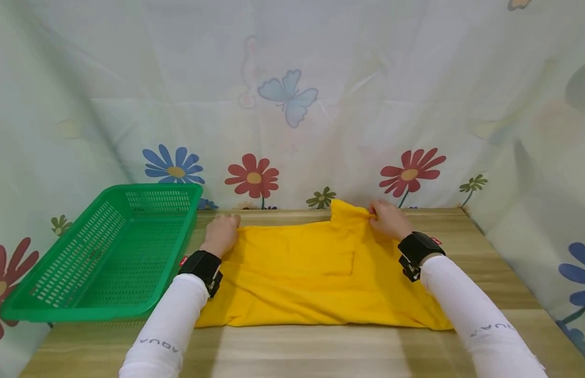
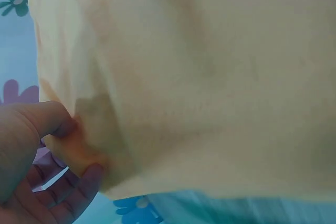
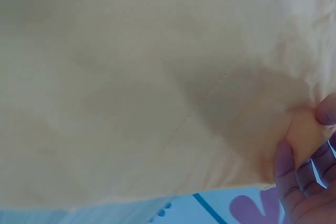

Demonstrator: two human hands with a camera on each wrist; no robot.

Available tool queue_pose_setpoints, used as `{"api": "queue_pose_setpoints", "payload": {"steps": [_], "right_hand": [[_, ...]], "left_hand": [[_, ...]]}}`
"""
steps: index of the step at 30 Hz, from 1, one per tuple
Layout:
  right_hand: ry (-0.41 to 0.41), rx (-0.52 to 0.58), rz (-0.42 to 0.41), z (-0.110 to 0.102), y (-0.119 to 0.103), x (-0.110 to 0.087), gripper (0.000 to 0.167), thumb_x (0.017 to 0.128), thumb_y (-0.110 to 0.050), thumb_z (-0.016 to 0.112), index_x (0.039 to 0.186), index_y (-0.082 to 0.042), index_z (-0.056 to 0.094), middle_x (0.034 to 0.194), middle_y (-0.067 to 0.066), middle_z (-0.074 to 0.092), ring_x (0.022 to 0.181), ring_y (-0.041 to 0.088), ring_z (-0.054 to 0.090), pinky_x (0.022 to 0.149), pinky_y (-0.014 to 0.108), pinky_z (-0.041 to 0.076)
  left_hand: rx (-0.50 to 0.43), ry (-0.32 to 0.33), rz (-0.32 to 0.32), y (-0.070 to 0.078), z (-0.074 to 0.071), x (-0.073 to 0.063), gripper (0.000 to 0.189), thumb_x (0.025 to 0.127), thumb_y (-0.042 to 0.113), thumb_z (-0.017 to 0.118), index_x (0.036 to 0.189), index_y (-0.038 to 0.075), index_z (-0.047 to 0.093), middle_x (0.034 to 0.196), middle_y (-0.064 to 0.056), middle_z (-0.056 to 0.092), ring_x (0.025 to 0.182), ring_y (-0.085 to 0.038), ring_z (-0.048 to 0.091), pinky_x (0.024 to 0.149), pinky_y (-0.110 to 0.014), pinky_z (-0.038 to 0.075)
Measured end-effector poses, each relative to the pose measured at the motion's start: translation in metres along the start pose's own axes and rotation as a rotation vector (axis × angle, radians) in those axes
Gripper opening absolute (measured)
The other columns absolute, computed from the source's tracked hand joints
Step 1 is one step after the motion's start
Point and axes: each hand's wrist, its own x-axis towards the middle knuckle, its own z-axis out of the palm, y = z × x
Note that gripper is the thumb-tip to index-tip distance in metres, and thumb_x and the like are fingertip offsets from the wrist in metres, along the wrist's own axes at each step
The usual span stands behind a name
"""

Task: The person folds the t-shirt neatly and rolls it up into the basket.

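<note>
A yellow shirt (image 1: 297,294) lies spread and folded across the wooden table, its lower edge towards me. My left hand (image 1: 221,234) grips its far left corner. In the left wrist view, thumb and fingers of the left hand (image 2: 58,166) pinch the cloth edge. At the far right, my right hand (image 1: 390,220) pinches the upper edge beside a raised, collar-like flap (image 1: 350,213). The right wrist view shows the right hand (image 3: 310,166) holding a cloth corner, with a line of stitching nearby. Both wrist views are filled mostly by pale-looking shirt fabric.
A green perforated plastic basket (image 1: 124,252) stands at the left of the table (image 1: 297,352), near my left forearm. Behind the table hangs a white curtain (image 1: 193,94) printed with flowers and a butterfly; it also borders both sides.
</note>
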Motion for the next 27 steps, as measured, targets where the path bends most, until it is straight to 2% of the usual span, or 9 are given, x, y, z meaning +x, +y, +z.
{"api": "queue_pose_setpoints", "payload": {"steps": [8,16,20,23,27], "right_hand": [[-0.011,0.003,-0.036,-0.014,-0.015,-0.03,0.02,0.083,-0.009,0.066,0.092,-0.004,0.049,0.08,0.009,0.044,0.071,0.023,0.045,0.068,0.034,0.041],[-0.005,-0.052,-0.16,-0.016,-0.022,-0.065,0.023,0.077,-0.006,0.072,0.084,-0.008,0.05,0.075,0.003,0.042,0.069,0.019,0.043,0.065,0.031,0.04],[-0.062,-0.064,-0.237,-0.021,-0.023,-0.081,0.026,0.075,-0.006,0.073,0.082,-0.009,0.049,0.072,0.0,0.04,0.067,0.016,0.042,0.063,0.028,0.039],[-0.098,-0.052,-0.251,-0.027,-0.023,-0.087,0.026,0.074,-0.005,0.073,0.085,-0.007,0.05,0.073,0.0,0.041,0.068,0.016,0.042,0.063,0.028,0.04],[-0.096,-0.035,-0.23,-0.033,-0.023,-0.087,0.027,0.075,-0.005,0.073,0.093,-0.004,0.054,0.081,0.007,0.05,0.073,0.019,0.047,0.069,0.033,0.048]], "left_hand": [[0.011,-0.016,0.061,0.0,-0.021,-0.016,0.004,0.087,0.007,0.059,0.09,0.005,0.061,0.08,-0.013,0.061,0.069,-0.03,0.055,0.063,-0.043,0.05],[0.025,-0.129,0.111,0.003,-0.036,-0.035,0.007,0.085,0.012,0.065,0.086,0.007,0.06,0.077,-0.008,0.057,0.068,-0.025,0.051,0.063,-0.037,0.048],[0.084,-0.217,0.166,0.005,-0.048,-0.047,0.014,0.079,0.016,0.071,0.079,0.01,0.058,0.073,-0.005,0.053,0.067,-0.023,0.05,0.058,-0.035,0.044],[0.094,-0.249,0.174,0.005,-0.057,-0.053,0.019,0.075,0.017,0.075,0.08,0.011,0.058,0.074,-0.004,0.053,0.067,-0.022,0.049,0.057,-0.034,0.044],[0.083,-0.238,0.154,0.006,-0.064,-0.056,0.02,0.074,0.017,0.075,0.084,0.011,0.059,0.078,-0.005,0.055,0.07,-0.023,0.05,0.058,-0.036,0.045]]}}
